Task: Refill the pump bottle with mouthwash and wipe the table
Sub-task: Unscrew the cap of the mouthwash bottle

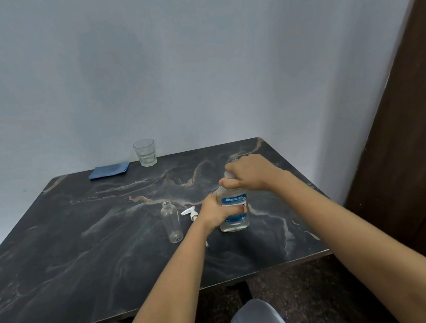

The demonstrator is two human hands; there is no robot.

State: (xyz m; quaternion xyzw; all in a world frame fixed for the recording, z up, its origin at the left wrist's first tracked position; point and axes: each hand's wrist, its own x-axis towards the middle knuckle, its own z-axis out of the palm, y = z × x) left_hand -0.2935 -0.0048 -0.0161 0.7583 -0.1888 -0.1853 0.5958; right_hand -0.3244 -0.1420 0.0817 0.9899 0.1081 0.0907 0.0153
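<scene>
Gripping mouthwash bottle (233, 213) near table (84, 255) right edge, left hand (216, 212) on body, right hand (250, 173) on cap.

A dark marbled table (83, 245) is seen carrying a folded blue cloth (109, 170), an empty glass (145, 152), an uncapped clear pump bottle (172, 225), a white pump head (190, 213) and a held mouthwash bottle (235, 220).

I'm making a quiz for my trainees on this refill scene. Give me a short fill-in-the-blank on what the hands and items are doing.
1. The right hand grips the ____ of the mouthwash bottle.
2. The left hand holds that bottle around its ____.
3. The small clear bottle stands with its neck ____.
4. The blue cloth lies beside the ____ at the table's far edge.

Missing words: cap; body; open; glass
</scene>
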